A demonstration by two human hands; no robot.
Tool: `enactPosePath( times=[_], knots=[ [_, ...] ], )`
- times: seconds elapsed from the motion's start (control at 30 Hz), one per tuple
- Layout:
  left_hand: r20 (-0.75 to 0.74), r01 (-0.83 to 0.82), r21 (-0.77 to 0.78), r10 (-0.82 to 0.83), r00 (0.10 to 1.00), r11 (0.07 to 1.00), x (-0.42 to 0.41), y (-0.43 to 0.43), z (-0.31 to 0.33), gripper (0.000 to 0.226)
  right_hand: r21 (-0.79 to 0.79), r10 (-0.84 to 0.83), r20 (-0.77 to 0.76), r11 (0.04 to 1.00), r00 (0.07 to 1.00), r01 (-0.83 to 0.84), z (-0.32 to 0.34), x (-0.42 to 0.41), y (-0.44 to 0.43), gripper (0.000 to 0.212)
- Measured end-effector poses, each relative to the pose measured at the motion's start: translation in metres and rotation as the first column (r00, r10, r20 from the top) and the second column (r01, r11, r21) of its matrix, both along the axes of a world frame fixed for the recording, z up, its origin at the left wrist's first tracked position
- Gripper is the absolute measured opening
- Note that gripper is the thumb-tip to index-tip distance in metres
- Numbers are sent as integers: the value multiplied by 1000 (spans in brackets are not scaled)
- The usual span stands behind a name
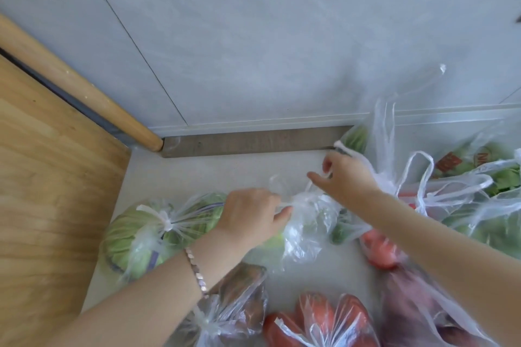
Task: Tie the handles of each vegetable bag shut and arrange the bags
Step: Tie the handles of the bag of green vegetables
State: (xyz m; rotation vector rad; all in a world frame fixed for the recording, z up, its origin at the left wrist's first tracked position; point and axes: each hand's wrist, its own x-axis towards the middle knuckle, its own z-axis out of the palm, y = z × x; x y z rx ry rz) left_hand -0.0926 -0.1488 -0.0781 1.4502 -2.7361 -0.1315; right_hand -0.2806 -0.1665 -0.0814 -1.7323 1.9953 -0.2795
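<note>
Left hand (pixel 251 217) pinching one handle of clear bag of greens (pixel 307 222), right hand (pixel 346 177) pinching other handle. Tied cabbage bag (pixel 146 236) just left.

The knotted cabbage bag (pixel 158 231) is sitting far left, the bag being tied (pixel 307 222) is lying just right of it, the tomato bag (pixel 321 321) in front, loose-handled bags (pixel 465 194) are crowding the right.

Two bare forearms, no sleeves, left hand (pixel 251 214) and right hand (pixel 346 175) ungloved, beaded pinkish bracelet (pixel 196 272) around left wrist
</note>
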Motion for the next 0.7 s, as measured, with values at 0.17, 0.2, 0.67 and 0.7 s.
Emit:
enactPosePath(
  times=[0.17, 0.2, 0.67, 0.7],
  knots=[
    [-353, -232, 58, 238, 905, 971, 15, -1, 24, 55, -69, -79, 142, 994, 987, 89, 30, -18, -2, 51],
    [-435, -298, 182, 348, 831, 937, 15, -2, 23, 58, -50, -138, 269, 986, 953, 157, 31, -18, -1, 54],
    [-221, 365, 833, 855, -469, 416, 16, 4, 42, 16, 301, -296, 953, 920, -56, 252, 44, -16, 24, 23],
    [-241, 410, 787, 841, -484, 462, 15, 4, 49, 20, 244, -232, 969, 947, -82, 207, 50, -13, 24, 19]
  ],
)
